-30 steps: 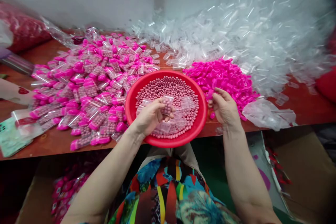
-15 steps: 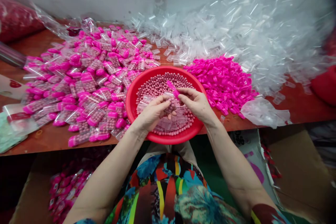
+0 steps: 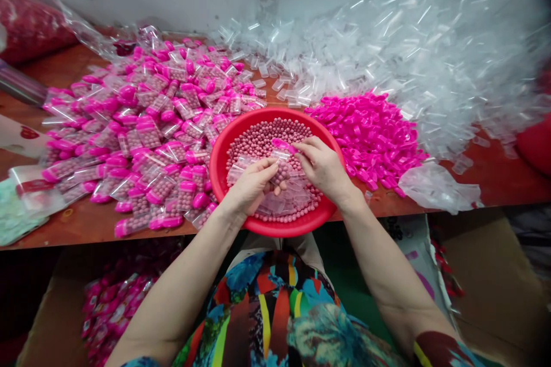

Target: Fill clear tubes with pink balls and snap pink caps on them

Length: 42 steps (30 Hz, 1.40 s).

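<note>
A red bowl [image 3: 224,152] full of small pink balls sits at the table's near edge, with several clear empty cases lying in it. Over the bowl my left hand [image 3: 252,186] is closed round a clear case filled with pink balls [image 3: 282,171]. My right hand [image 3: 322,167] pinches a pink cap [image 3: 283,145] and holds it on the top end of that case. A heap of loose pink caps [image 3: 370,132] lies right of the bowl.
Left of the bowl spreads a pile of filled, capped cases [image 3: 142,126]. A big heap of clear empty cases [image 3: 400,51] fills the back right. A red bag [image 3: 26,26] sits far left. Boxes stand under the table [image 3: 86,223].
One second ago my right hand was at the pink cap heap. It came back over the bowl with a cap and has brought it down onto the case held in my left hand.
</note>
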Each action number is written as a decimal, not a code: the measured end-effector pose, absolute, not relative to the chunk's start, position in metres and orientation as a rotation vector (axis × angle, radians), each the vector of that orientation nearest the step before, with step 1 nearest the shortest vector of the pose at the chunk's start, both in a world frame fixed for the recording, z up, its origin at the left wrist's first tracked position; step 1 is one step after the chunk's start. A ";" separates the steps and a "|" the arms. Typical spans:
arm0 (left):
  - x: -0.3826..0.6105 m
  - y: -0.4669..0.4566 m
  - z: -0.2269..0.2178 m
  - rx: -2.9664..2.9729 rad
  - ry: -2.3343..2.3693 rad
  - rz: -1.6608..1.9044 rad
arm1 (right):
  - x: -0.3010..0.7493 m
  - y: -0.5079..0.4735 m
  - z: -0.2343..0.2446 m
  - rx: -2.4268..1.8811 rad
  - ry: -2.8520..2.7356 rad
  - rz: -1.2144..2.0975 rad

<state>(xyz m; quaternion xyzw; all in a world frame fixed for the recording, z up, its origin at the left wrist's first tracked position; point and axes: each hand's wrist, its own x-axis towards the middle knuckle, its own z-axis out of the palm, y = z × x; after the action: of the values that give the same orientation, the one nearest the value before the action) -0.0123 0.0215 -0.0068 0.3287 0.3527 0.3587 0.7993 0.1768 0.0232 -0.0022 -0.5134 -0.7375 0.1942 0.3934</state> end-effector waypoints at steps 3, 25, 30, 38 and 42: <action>-0.013 0.023 -0.007 0.688 0.755 0.816 | 0.171 0.025 -0.008 -1.339 -1.665 0.541; -0.009 0.009 -0.004 0.910 0.895 0.956 | 0.146 -0.005 0.005 -1.236 -1.709 0.623; -0.014 0.009 0.004 0.985 0.717 0.700 | 0.160 0.033 0.005 -1.257 -1.231 1.176; -0.014 0.016 -0.003 0.819 0.793 0.735 | 0.163 0.038 0.016 -1.026 -1.391 1.574; -0.012 0.014 -0.004 0.790 0.778 0.706 | 0.166 0.005 0.009 -1.207 -1.357 1.153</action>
<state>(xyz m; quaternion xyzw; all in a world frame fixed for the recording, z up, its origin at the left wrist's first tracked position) -0.0122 0.0141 -0.0044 0.3671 0.3615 0.3283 0.7918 0.1656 0.0048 0.0090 -0.4935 -0.5552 0.4716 0.4752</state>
